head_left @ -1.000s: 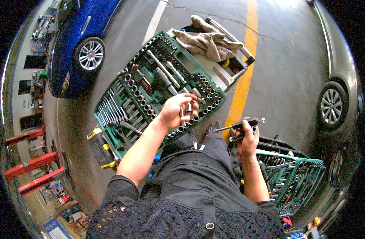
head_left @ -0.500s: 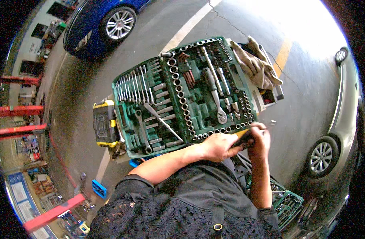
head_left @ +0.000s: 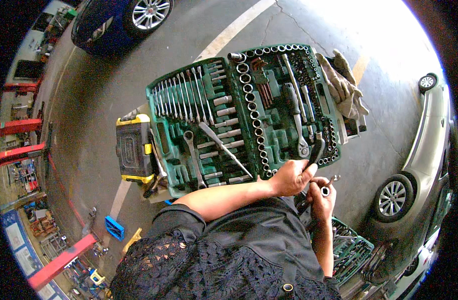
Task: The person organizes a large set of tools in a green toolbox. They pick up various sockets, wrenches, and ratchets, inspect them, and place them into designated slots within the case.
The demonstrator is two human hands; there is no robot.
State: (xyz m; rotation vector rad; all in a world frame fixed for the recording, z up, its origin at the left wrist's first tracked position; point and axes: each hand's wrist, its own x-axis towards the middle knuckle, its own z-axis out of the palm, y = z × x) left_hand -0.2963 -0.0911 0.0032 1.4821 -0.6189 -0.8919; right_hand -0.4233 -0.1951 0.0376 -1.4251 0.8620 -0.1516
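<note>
Head view: a big green tool case [head_left: 239, 115] lies open ahead of the person, its two halves side by side. The left half holds a row of wrenches [head_left: 186, 97] standing in slots; the right half holds lines of sockets [head_left: 253, 107] and long ratchet handles. A yellow-and-black box [head_left: 133, 150] sits against the case's left edge. Grey gloves [head_left: 343, 85] lie crumpled at the case's right edge. A second green case [head_left: 350, 250] stands open lower right, beside the person's right forearm. On the floor at lower left lies a small blue crate [head_left: 114, 227], with red beams [head_left: 59, 260] nearby. A blue car [head_left: 120, 17] stands at the top left, a grey car [head_left: 419, 170] at the right, and a white painted line [head_left: 234, 27] runs across the concrete.

The left hand [head_left: 290, 177] reaches across the body from the left, forearm bare, fingers curled around a dark handle [head_left: 316, 151] whose upper end lies over the near edge of the case's right half. The right hand [head_left: 323, 196] is raised just below and beside it, fist closed on a small ratchet [head_left: 329, 184] whose metal head sticks out past the knuckles. The two hands nearly touch.
</note>
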